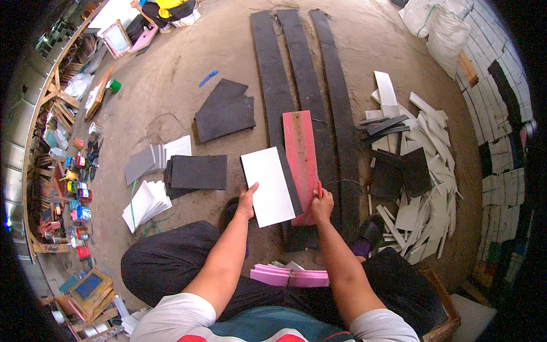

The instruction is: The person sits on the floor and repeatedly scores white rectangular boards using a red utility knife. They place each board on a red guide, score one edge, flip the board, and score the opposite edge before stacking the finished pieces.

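My left hand [247, 204] is closed on the left edge of a white rectangular sheet [269, 185], thumb on top. A dark strip showing along its right side looks like a black sheet [290, 185] under it. Both lie over part of a pink-red wooden board [300, 154] with a worn brown patch at its far end. In my right hand [322, 206], closed, is a small tool with an orange-red handle [320, 188]; its working end does not show clearly. That hand rests by the board's right edge. Long black strips [310, 74] run away from me beneath the board.
Left lie stacks of black sheets [199, 172], grey sheets [142, 164] and white sheets [149, 200]. Farther off are black pieces [226, 114] and a blue cutter [208, 78]. Offcuts [430, 165] heap at right. Pink sheets [288, 276] lie by my lap; paint cans [84, 214] line the left.
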